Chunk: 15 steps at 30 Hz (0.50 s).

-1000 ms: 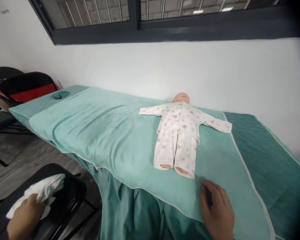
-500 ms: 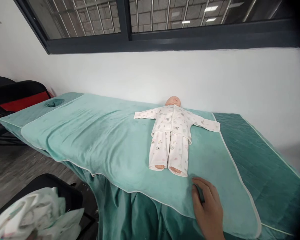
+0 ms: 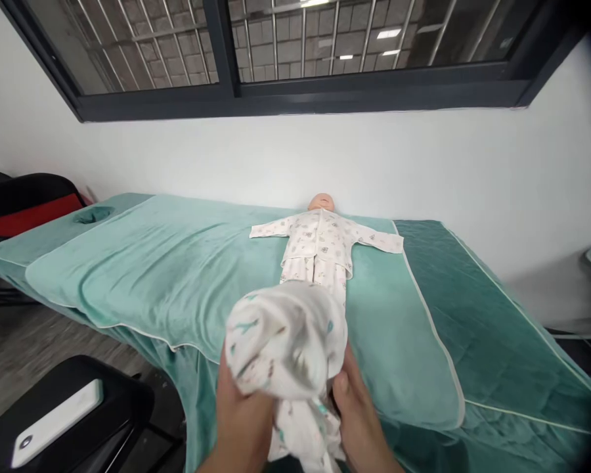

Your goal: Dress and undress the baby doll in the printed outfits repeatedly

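A crumpled, patterned white cloth (image 3: 285,341) is on the near side of the doll (image 3: 318,240), blocking its lower legs from view. The left hand (image 3: 243,420) and right hand (image 3: 357,414) flank it, each grip curled closed around the cloth, fingers partly hidden. Beneath the doll is the bed (image 3: 187,263).
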{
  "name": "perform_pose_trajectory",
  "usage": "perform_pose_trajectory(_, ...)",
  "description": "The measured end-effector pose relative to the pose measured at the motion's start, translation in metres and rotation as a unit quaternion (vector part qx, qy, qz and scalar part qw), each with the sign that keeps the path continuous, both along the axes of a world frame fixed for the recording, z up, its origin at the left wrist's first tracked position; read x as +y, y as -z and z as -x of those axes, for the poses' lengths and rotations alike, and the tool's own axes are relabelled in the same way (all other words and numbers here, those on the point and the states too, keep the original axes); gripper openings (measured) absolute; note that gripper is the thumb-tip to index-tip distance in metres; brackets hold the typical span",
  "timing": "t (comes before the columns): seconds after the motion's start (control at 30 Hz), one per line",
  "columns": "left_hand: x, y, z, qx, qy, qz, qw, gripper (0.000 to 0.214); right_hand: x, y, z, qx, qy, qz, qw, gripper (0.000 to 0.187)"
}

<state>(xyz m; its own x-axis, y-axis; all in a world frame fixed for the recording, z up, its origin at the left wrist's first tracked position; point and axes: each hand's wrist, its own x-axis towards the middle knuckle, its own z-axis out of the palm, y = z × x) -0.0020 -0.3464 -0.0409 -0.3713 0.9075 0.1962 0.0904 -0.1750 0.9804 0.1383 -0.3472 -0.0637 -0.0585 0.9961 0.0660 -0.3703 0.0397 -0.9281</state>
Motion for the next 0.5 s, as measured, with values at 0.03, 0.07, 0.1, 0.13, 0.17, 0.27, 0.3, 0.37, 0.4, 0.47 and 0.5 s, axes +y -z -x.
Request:
perform_pose_trajectory(0.03,0.006,-0.001,-0.011,-0.009,0.022,-0.004,1.000,0.063,-0.002,-0.002,0.001,0.039,-0.022,0.014,0.999,0.070)
perform_pose_trajectory(0.07,0.012,-0.002,-0.021,-0.010,0.040,-0.010,0.999,0.062,-0.003,-0.003,0.002,0.067,-0.041,0.024,0.997,0.073)
perform_pose_trajectory(0.1,0.017,-0.001,-0.029,0.001,0.058,-0.024,0.998,0.061,-0.003,-0.003,0.003,0.080,-0.051,0.030,0.995,0.074)
perform_pose_trajectory(0.13,0.022,0.001,-0.035,0.027,0.076,-0.047,0.996,0.059,-0.002,-0.003,0.003,0.079,-0.050,0.035,0.995,0.074)
perform_pose_trajectory(0.17,0.027,0.004,-0.039,0.064,0.099,-0.078,0.990,0.058,-0.001,-0.002,0.003,0.064,-0.036,0.041,0.996,0.074)
perform_pose_trajectory(0.27,0.038,0.015,-0.042,0.212,0.162,-0.152,0.952,0.054,0.011,-0.001,-0.001,0.007,0.026,0.070,0.997,0.068)
perform_pose_trajectory(0.3,0.040,0.018,-0.041,0.255,0.175,-0.149,0.939,0.052,0.016,-0.002,-0.005,-0.007,0.041,0.074,0.996,0.066)
perform_pose_trajectory(0.37,0.040,0.023,-0.038,0.312,0.196,-0.114,0.923,0.054,0.028,-0.006,-0.020,-0.046,0.068,0.061,0.995,0.060)
perform_pose_trajectory(0.4,0.039,0.025,-0.035,0.330,0.204,-0.101,0.916,0.056,0.034,-0.010,-0.031,-0.079,0.093,0.043,0.992,0.057)
perform_pose_trajectory(0.47,0.034,0.029,-0.028,0.366,0.227,-0.105,0.896,0.057,0.045,-0.020,-0.063,-0.187,0.186,-0.005,0.965,0.054)
perform_pose_trajectory(0.5,0.031,0.033,-0.023,0.384,0.239,-0.119,0.884,0.056,0.051,-0.026,-0.083,-0.251,0.257,-0.033,0.933,0.055)
